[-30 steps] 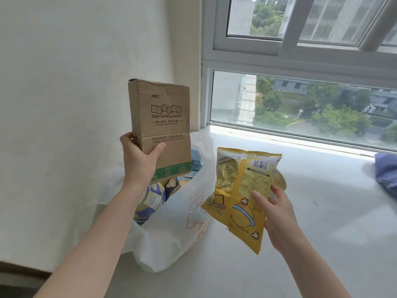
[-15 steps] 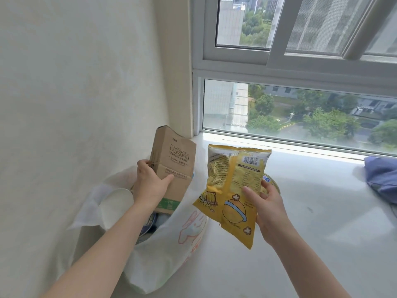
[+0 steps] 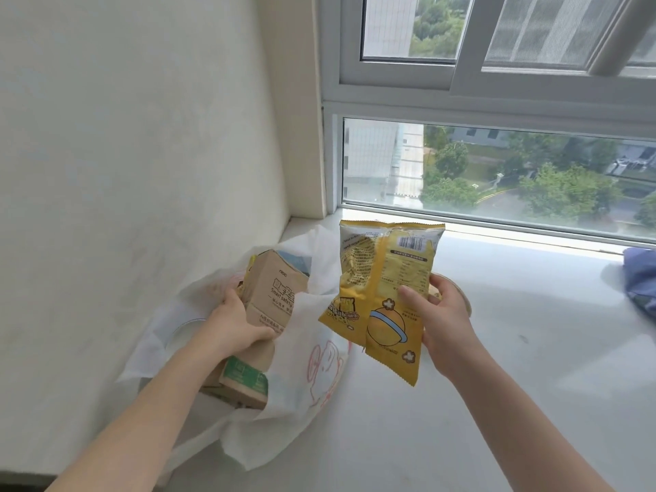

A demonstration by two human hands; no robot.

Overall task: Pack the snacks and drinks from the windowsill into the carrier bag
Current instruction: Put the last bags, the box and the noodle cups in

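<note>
Head view: the left hand (image 3: 234, 328), grip clamped on the cardboard box (image 3: 277, 296), is sinking it from up high into the carrier bag (image 3: 305, 385) on the windowsill (image 3: 497, 385), while the right hand (image 3: 443, 324) is gripping the yellow snack packets (image 3: 376, 278) beside it, probably next in.

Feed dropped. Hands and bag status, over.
Left hand grips cardboard box, partly inside white carrier bag. Right hand holds yellow snack packets beside bag. Bag fabric drapes over box.
</note>
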